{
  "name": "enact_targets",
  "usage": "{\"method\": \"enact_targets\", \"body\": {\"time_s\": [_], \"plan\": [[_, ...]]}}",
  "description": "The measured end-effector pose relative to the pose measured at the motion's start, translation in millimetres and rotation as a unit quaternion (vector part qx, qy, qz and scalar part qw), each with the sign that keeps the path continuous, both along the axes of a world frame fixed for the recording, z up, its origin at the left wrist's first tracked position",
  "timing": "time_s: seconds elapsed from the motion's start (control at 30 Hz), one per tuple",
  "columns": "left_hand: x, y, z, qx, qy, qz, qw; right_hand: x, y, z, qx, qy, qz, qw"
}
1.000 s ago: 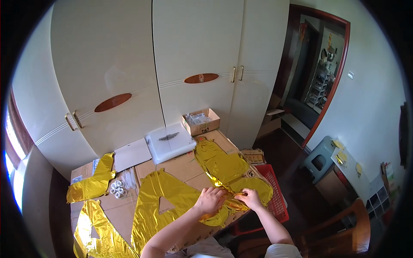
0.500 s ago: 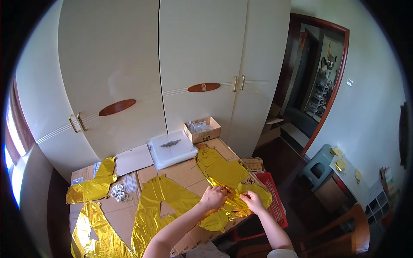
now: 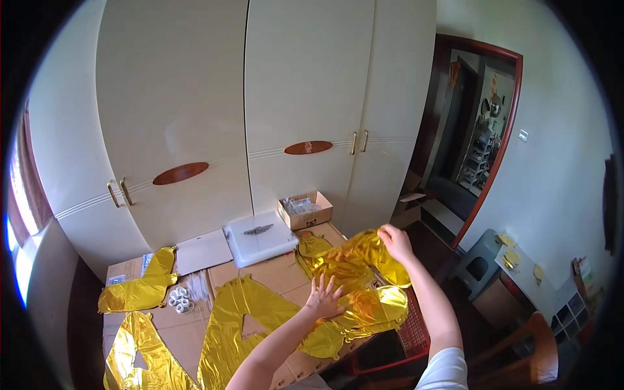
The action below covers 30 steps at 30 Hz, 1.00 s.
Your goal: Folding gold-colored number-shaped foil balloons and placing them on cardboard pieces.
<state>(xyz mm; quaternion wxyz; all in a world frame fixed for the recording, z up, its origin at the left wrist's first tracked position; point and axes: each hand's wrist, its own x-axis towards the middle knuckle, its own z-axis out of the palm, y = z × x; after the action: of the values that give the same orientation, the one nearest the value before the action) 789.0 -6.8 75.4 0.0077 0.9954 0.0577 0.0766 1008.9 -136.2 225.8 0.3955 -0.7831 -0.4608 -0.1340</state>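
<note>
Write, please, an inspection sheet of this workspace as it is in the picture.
Surface: table covered with flattened cardboard.
Job's things: crumpled gold foil balloon, one end lifted; flat gold letter balloon beside it.
Clutter: white plastic case, open cardboard box, white board, small white rolls, two more gold balloons at left.
Grip: left hand flat on the foil, fingers spread; right hand pinches the raised end.
Cables: nothing seen.
Surroundings: cream wardrobe, dark doorway, red basket.
</note>
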Motion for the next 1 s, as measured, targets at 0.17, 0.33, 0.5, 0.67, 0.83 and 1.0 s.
{"method": "enact_targets", "body": {"time_s": [0.17,0.33,0.5,0.67,0.83,1.0], "plan": [[2.1,5.9,-7.7,-0.017,0.019,0.008,1.0,24.1,33.3,59.4,-0.004,-0.039,-0.081,0.996],[2.1,1.7,2.7,-0.017,0.049,0.012,0.999,10.2,46.6,125.7,0.066,-0.155,-0.122,0.978],[4.0,3.3,-4.5,-0.02,0.039,0.013,0.999,-8.0,46.8,183.7,0.146,-0.284,-0.104,0.942],[1.9,7.2,9.5,-0.177,-0.02,0.039,0.983,-82.0,28.7,190.1,0.121,-0.381,0.007,0.916],[-26.1,34.8,63.7,-0.866,-0.138,0.053,0.477,-172.2,-14.2,124.5,0.01,-0.523,0.111,0.845],[-68.3,73.7,85.8,-0.937,-0.096,0.012,0.337,-242.7,-41.0,59.7,-0.029,-0.523,0.219,0.823]]}}
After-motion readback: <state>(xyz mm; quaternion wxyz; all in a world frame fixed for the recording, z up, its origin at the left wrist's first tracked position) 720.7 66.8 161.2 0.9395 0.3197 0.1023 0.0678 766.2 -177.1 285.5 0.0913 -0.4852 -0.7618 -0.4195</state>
